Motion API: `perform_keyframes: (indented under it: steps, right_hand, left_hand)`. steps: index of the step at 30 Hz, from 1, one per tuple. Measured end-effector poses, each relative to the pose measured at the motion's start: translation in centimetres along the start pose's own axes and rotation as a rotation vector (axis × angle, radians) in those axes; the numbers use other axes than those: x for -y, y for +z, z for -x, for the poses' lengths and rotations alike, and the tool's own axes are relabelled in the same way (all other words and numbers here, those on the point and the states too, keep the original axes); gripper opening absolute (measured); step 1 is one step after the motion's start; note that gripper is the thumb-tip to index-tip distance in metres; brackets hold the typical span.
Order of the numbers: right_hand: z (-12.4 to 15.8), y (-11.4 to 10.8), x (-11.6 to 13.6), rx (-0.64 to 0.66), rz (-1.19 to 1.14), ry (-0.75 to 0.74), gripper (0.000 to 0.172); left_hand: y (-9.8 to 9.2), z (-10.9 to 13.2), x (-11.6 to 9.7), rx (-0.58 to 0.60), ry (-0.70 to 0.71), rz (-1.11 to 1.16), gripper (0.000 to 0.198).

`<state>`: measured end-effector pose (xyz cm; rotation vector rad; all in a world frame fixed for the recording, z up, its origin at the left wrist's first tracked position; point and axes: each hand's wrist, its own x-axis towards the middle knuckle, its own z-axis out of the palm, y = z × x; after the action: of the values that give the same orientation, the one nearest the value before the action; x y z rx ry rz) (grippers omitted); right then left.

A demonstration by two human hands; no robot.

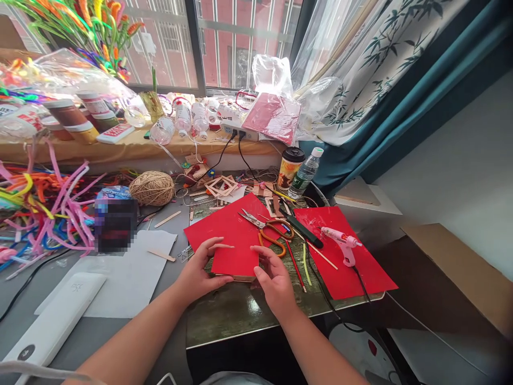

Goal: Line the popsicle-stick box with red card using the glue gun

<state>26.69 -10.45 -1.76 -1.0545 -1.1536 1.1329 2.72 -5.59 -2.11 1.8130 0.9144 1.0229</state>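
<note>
A small flat square piece with a red top and a thin wood-coloured front edge (pixel 235 262) is held between my two hands, low over the dark table. On its left side my left hand (pixel 203 263) grips it, thumb along the front edge and fingers at the far side. My right hand (pixel 274 272) curls around its right side, thumb and fingers at the edge. Behind it lies a large sheet of red paper (pixel 224 227). Scissors with orange-brown handles (pixel 276 229) rest on that sheet, just beyond my right hand.
To the right, a pink glue gun (pixel 342 243) lies on another red sheet (pixel 360 280). A red pencil (pixel 295 266) and sticks lie nearby. A water bottle (pixel 306 174) and paper cup (pixel 290 170) stand behind. Left are twine (pixel 152 188), white paper (pixel 124 289) and pipe cleaners (pixel 60 192).
</note>
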Motion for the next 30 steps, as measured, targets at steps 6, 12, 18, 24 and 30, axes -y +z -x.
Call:
perform_keyframes:
  steps: [6,12,18,24,30]
  right_hand:
    - [0.2,1.3,0.4,-0.032,-0.044,0.097,0.044]
    - [0.4,1.6,0.7,-0.023,-0.058,0.099,0.058]
    - [0.6,2.2,0.8,-0.053,-0.070,0.133,0.058]
    - [0.2,0.7,0.6,0.063,-0.109,0.121,0.057]
    - [-0.3,-0.5,0.1,0.086,-0.218,0.148,0.051]
  left_hand:
    - [0.0,0.1,0.2,0.008,-0.002,-0.001,0.090]
    - [0.0,0.2,0.0,0.010,-0.020,0.022,0.093]
    - [0.0,0.4,0.2,-0.001,-0.087,0.025,0.096]
    - [-0.2,0.2,-0.1,0.022,-0.057,0.029,0.094]
    - [-0.2,0.1,-0.6,0.032,-0.103,0.013,0.091]
